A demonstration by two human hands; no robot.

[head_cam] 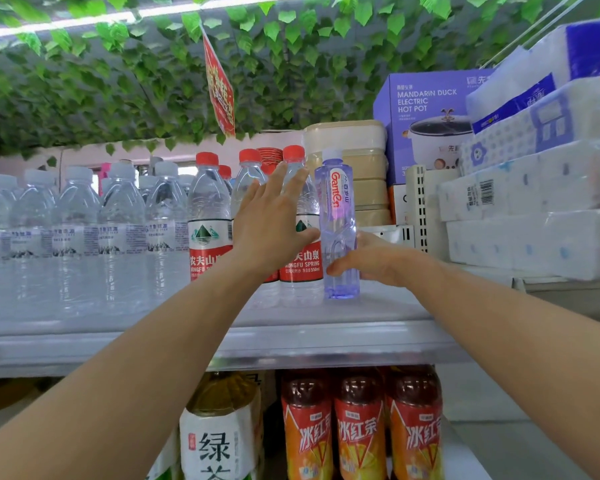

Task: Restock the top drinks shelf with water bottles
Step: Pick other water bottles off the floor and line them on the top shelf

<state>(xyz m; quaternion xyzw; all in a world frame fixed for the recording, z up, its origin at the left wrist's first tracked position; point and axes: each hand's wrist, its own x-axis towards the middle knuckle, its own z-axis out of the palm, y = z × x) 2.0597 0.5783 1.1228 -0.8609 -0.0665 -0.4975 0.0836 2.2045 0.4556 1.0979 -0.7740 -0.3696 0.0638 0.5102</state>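
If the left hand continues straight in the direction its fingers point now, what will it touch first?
Probably the red-capped water bottles right behind it. The left hand is flat and open, fingers pointing up and into the shelf, already against or very near them. Depth is unclear, so contact cannot be confirmed.

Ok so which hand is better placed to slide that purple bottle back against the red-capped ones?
The right hand: its grip already wraps the purple bottle low down. The left hand lies flat against the red-capped bottles, steadying them.
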